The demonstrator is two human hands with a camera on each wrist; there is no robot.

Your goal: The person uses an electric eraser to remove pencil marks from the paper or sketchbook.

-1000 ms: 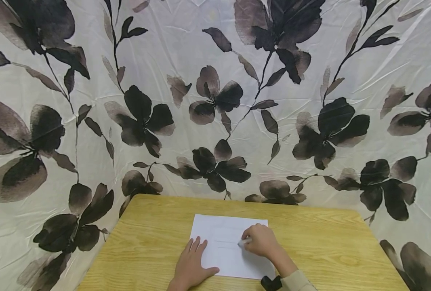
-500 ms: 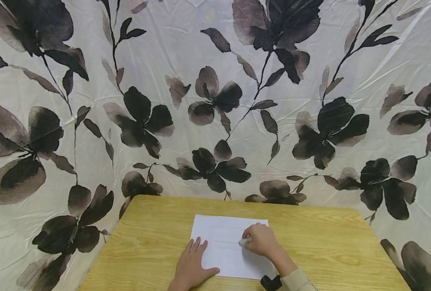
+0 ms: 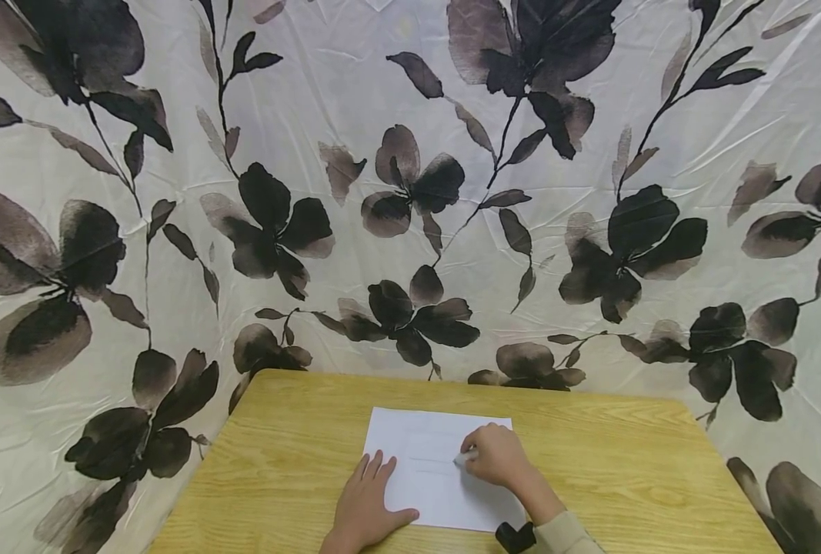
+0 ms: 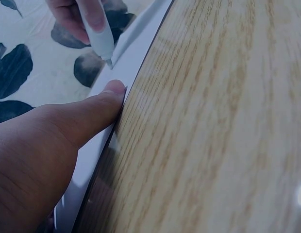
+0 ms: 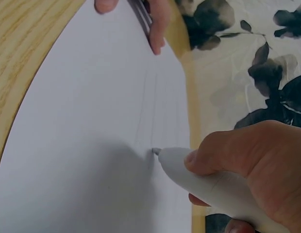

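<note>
A white sheet of paper (image 3: 427, 504) with a few faint straight lines lies on the wooden table. My left hand (image 3: 370, 500) rests on its left side, fingers spread and straight; the left wrist view shows the thumb (image 4: 99, 107) pressing near the paper's edge. In my right hand (image 3: 498, 455) is a thick white pen (image 5: 213, 187) with a narrow grey tip, pinched between thumb and curled fingers. Its tip meets the paper at the end of a faint line, as the right wrist view shows. The right hand covers part of the pen's body.
The wooden table (image 3: 611, 454) extends around the sheet on all sides. Behind and beside it hangs a pale cloth (image 3: 355, 269) printed with dark flowers. A black wrist device (image 3: 515, 537) sits at the right wrist, by the sheet's lower right corner.
</note>
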